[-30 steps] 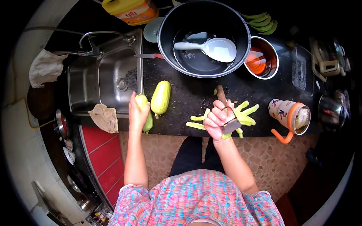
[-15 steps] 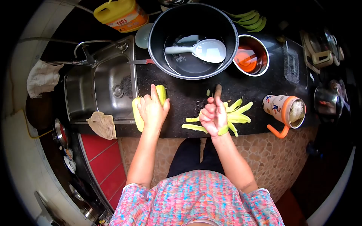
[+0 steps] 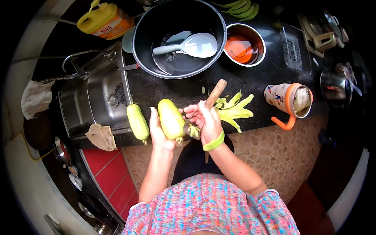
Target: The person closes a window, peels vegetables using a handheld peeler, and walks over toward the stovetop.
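Observation:
A pale green zucchini (image 3: 171, 118) rests in my left hand (image 3: 159, 135), which is wrapped round it from beneath and the side above the counter's front edge. In my right hand (image 3: 208, 122) is a wooden-handled peeler (image 3: 216, 94). Its handle points up and away, and its thin metal end lies close to the zucchini's near end, partly hidden by bits of green. A green band or strip (image 3: 214, 141) goes round my right wrist. Left of my left hand, a second zucchini (image 3: 138, 122) lies on the counter by the sink. Several peel strips (image 3: 237, 112) lie to the right.
A big black pot (image 3: 143, 64) holds water and a white scoop (image 3: 200, 45). Beside it stands a steel pot (image 3: 261, 58) with reddish contents. A knife (image 3: 129, 67) lies by the sink (image 3: 94, 90). An orange-handled mug (image 3: 284, 96) stands at right, near the counter edge.
My left hand has lifted one zucchini off the counter and turned palm up under it. My right hand has moved left with the peeler, close to it. The whole view has shifted.

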Motion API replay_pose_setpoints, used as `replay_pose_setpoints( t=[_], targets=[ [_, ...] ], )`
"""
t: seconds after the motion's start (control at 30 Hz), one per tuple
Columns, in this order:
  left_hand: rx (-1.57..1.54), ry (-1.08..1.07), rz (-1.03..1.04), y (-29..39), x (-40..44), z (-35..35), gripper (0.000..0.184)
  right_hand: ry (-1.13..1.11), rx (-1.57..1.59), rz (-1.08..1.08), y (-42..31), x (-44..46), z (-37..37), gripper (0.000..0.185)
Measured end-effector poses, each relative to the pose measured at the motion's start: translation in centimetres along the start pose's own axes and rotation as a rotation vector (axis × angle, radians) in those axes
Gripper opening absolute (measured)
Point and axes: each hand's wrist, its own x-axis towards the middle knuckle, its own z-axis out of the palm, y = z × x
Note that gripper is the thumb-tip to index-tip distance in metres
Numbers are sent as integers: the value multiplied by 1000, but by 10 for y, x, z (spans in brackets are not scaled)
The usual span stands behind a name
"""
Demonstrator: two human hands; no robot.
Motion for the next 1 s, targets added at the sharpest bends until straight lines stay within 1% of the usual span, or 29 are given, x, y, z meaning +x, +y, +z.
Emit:
replay_pose_setpoints(
  t=[0.07, 0.1, 0.13, 0.2, 0.27, 0.3, 0.33, 0.4, 0.43, 0.47, 0.53, 0.57, 0.6, 0.67, 0.7, 0.73, 0.8, 0.87, 0.9, 0.93, 0.97, 1.0],
  targets=[
    [3, 136, 150, -14, 2, 7, 50, 3, -101, -61, 10, -4, 0, 28],
    [-7, 104, 165, -17, 3, 4, 46, 13, -140, -81, 10, -9, 5, 29],
    [-10, 106, 161, -21, 4, 3, 46, 37, -166, -133, 13, -12, 7, 29],
    [88, 291, 361, -27, 5, 5, 45, 119, -132, -230, 20, -13, 11, 22],
    [77, 266, 351, -30, 5, -2, 46, 110, -165, -317, 31, -11, 12, 22],
    [81, 255, 387, -31, 4, -1, 45, 126, -235, -346, 33, -11, 13, 23],
    [84, 243, 423, -32, 4, 0, 45, 127, -233, -347, 35, -11, 12, 23],
    [78, 247, 416, -31, 4, 0, 46, 117, -215, -323, 35, -11, 12, 23],
    [38, 257, 393, -30, 5, 0, 46, 141, -164, -323, 35, -9, 15, 27],
    [-2, 269, 370, -30, 5, -1, 47, 142, -163, -322, 35, -8, 15, 27],
    [-17, 280, 378, -30, 3, 3, 47, 174, -17, -197, 34, -5, 14, 31],
    [-33, 290, 387, -31, 2, 6, 48, 232, 42, -149, 35, -4, 15, 33],
    [-31, 291, 386, -31, 2, 7, 48, 234, 44, -149, 34, -3, 16, 33],
    [29, 294, 478, -32, 1, 10, 51, 265, 170, -105, 31, -1, 18, 32],
    [34, 293, 475, -33, 0, 10, 51, 318, 197, -70, 31, 1, 22, 32],
    [30, 263, 507, -34, -1, 9, 52, 322, 201, -72, 31, 3, 21, 32],
    [31, 227, 539, -36, 0, 10, 53, 401, 283, 47, 32, 9, 18, 33],
    [-34, 184, 523, -36, -1, 10, 56, 379, 262, 41, 33, 9, 21, 32],
    [-28, 122, 473, -35, -2, 8, 56, 328, 264, -5, 29, 6, 27, 31],
    [-23, 119, 474, -34, -3, 5, 56, 275, 265, -54, 26, 6, 31, 30],
    [35, 128, 459, -33, -3, 2, 55, 226, 218, -110, 33, 6, 27, 28],
    [92, 137, 442, -32, -4, 2, 53, 227, 220, -113, 31, 6, 25, 28]
  ],
)
